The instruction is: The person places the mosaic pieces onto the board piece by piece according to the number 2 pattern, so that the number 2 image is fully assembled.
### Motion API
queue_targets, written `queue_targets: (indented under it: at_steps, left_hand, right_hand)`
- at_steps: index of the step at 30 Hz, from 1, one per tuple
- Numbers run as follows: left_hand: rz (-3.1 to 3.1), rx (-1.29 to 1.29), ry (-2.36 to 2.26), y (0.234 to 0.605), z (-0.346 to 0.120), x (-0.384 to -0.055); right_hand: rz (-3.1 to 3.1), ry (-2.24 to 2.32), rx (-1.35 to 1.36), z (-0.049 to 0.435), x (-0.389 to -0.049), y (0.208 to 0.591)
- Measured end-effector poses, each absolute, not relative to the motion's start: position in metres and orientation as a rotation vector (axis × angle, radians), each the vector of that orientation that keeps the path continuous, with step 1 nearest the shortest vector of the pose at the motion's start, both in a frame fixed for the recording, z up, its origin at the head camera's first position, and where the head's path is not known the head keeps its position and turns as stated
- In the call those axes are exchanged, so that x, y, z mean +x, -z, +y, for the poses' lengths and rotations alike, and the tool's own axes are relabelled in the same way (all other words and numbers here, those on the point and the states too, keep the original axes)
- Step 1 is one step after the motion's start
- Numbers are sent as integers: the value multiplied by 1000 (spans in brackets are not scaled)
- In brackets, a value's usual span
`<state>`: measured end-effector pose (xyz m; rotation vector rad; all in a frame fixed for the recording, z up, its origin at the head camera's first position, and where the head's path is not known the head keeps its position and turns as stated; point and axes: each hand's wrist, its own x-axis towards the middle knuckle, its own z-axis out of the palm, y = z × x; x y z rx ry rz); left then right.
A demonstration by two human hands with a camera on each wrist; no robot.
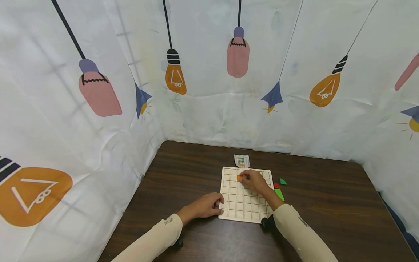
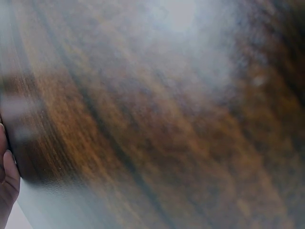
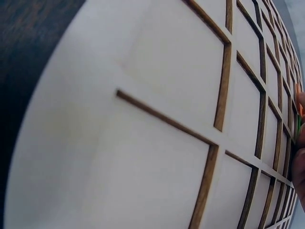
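A grid board (image 1: 246, 194) is lying on the table (image 1: 327, 203), about midway across it and toward the near edge. A card (image 1: 242, 160) is lying just behind the board's far edge. Three loose pieces (image 1: 279, 187) are lying on the table just right of the board. The right hand (image 1: 254, 181) is resting over the board's far part, its fingers at two small pieces (image 1: 242, 177) sitting in the cells there. The left hand (image 1: 205, 206) is lying on the table, touching the board's near-left edge. A curtain (image 1: 209, 91) is hanging behind the table and along its left side.
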<state>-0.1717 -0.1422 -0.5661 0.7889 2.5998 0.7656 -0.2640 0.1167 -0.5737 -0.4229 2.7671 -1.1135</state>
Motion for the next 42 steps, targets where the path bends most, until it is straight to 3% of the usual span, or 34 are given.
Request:
queue_targets:
  at_steps: [10, 22, 42]
  left_hand:
    - [2599, 799, -766, 565, -143, -171]
    - [2607, 817, -761, 565, -141, -172]
    - [2616, 836, -764, 566, -144, -171]
  right_hand:
    - [2684, 1206, -455, 134, -262, 571]
    - [2709, 1334, -461, 198, -254, 557]
    - [2667, 1142, -459, 269, -225, 561]
